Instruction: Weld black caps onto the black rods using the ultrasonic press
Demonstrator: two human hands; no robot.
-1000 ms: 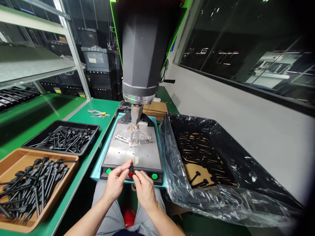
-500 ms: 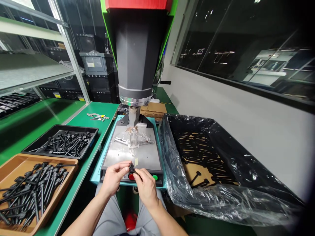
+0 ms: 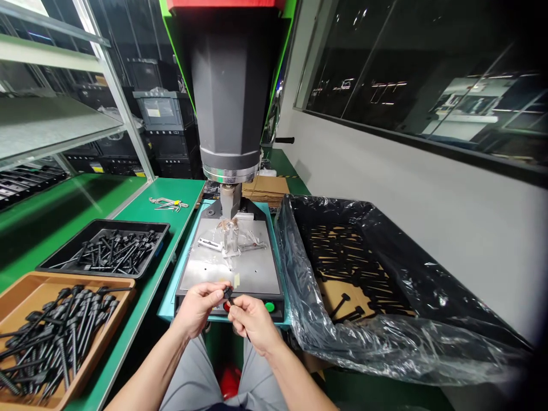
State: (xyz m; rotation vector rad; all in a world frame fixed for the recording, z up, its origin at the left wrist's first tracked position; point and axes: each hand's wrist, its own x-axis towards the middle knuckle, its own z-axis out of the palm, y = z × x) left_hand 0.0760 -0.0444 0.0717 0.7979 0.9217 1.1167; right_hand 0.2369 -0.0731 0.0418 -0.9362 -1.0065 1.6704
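Both hands meet at the near edge of the press base [image 3: 188,285], just above its red button [image 3: 226,307]. The left hand [image 3: 197,308] and right hand [image 3: 252,321] each close a fingertip grip on the same small black part [image 3: 228,294], which sits between them, held off the steel plate [image 3: 231,265]. A green button [image 3: 269,307] shows just beside the right hand. The press head [image 3: 226,103] hangs above the plate's far end, over a clear-wrapped fixture [image 3: 231,240]. On the green surface [image 3: 55,205], at its left side, lie a black tray [image 3: 55,260] and a brown tray [image 3: 21,288], both holding black bolts [image 3: 113,251]. A bin lined with a black bag [image 3: 385,342] stands to the right of the press.
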